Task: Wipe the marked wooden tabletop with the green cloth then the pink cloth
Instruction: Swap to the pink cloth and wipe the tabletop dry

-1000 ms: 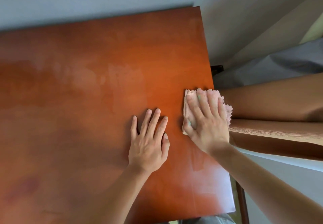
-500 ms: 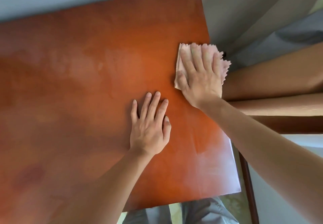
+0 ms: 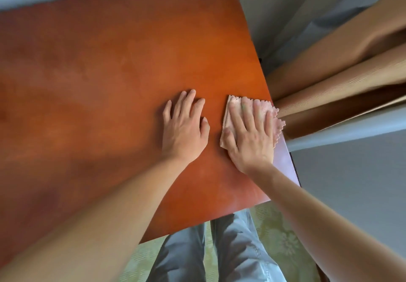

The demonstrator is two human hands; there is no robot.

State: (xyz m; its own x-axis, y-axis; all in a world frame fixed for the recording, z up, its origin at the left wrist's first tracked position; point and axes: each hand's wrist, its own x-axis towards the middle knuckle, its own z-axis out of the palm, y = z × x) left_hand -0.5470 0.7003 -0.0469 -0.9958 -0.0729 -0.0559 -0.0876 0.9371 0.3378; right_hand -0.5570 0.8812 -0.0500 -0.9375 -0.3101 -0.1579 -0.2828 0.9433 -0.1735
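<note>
A reddish-brown wooden tabletop (image 3: 105, 79) fills most of the view. My right hand (image 3: 250, 138) lies flat on a folded pink cloth (image 3: 261, 108), pressing it onto the table at the right edge; the cloth's frilled side hangs slightly over that edge. My left hand (image 3: 184, 127) rests palm down on the bare wood just left of the cloth, fingers spread, holding nothing. No green cloth is in view.
Tan curtains (image 3: 342, 68) hang close against the table's right side, with a pale wall (image 3: 351, 182) below them. The table's near edge runs above my grey trousers (image 3: 219, 251) and a greenish patterned floor (image 3: 276, 233).
My right hand slid the pink cloth away along the right edge, then pulled it back toward me. The left hand stayed planted. The view has tilted downward.
</note>
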